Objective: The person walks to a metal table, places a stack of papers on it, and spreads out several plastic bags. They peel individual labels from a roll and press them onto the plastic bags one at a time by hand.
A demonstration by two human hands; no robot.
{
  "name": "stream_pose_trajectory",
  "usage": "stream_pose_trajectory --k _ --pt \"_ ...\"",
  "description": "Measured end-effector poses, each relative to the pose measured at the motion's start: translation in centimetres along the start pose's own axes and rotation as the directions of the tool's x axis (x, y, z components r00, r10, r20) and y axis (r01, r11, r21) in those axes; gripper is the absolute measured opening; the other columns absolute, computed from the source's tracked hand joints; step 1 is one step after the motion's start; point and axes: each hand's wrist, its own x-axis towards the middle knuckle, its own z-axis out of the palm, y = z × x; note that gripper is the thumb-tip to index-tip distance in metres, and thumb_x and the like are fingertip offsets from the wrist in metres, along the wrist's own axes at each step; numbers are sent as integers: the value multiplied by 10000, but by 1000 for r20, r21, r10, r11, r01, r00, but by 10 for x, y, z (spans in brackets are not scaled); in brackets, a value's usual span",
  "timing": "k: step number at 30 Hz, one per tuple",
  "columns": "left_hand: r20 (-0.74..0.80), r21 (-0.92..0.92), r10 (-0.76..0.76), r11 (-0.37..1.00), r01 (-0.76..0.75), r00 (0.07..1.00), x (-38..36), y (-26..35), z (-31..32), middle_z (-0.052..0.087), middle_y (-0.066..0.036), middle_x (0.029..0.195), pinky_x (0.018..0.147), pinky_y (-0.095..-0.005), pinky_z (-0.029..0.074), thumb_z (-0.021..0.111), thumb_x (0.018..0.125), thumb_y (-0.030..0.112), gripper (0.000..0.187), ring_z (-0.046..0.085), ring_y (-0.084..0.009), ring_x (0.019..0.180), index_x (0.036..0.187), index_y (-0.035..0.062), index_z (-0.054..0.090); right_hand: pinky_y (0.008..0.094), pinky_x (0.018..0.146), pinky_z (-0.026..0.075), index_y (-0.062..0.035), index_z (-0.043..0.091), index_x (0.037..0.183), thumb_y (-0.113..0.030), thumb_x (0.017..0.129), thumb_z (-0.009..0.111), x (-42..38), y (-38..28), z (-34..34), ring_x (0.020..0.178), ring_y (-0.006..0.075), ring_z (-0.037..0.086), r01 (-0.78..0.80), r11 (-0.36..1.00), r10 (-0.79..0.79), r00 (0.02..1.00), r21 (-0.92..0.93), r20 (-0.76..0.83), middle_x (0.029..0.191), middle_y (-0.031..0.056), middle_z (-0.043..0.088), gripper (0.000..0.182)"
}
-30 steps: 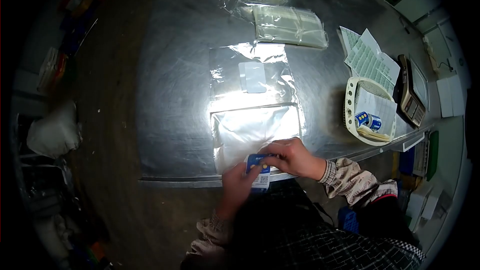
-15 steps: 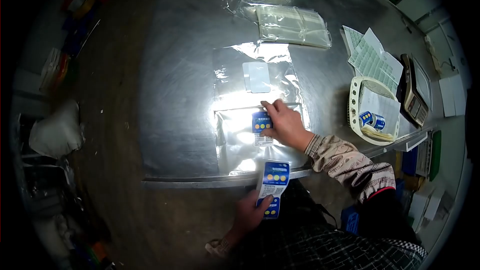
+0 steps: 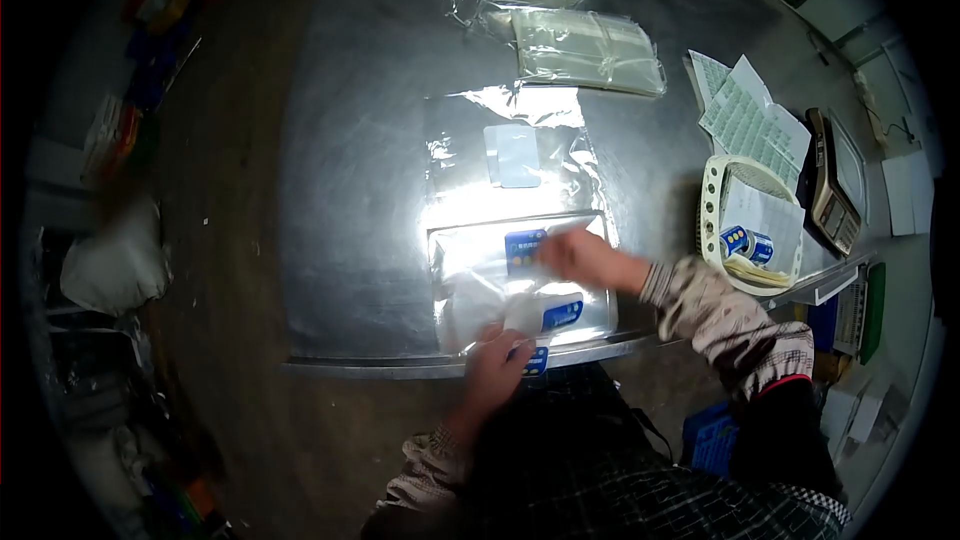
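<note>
The left hand [image 3: 494, 372] is closed around a blue-and-white label strip [image 3: 563, 313] at the near edge of the metal surface [image 3: 350, 210], thumb and fingers pinching it. The strip's free end curves up and to the right of the fingers, over the lower part of a shiny clear plastic bag [image 3: 468, 285] lying flat. The right hand [image 3: 582, 258] is at a blue label [image 3: 521, 248] on the bag and covers its right side. Its fingers are bent and blurred, so I cannot tell how far open they are, whether they press on the label or whether they grip anything. Farther up, a pale rectangular piece [image 3: 518, 157] lies on clear film. Beyond that is a tied bundle of clear bags [image 3: 570, 52]; a white basket [image 3: 711, 212] stands to the right.
</note>
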Motion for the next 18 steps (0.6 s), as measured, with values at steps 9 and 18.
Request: stream_pose_trajectory --k 9,18 --pt "-42 -124 -84 989 78 996 0 -2 0 650 -186 1008 820 -396 498 664 867 161 205 629 -310 912 1011 15 677 342 892 505 -27 537 1299 -161 905 657 -19 -38 -2 1042 263 614 168 985 -169 986 -35 -1 1217 179 590 432" --pt "-67 -243 -162 960 141 984 4 34 -18 686 -142 883 731 -341 511 721 843 156 208 663 -258 820 945 -17 670 333 702 538 -50 679 1018 -117 822 715 -61 -75 31 770 292 681 183 964 -147 971 192 -191 865 141 690 210"
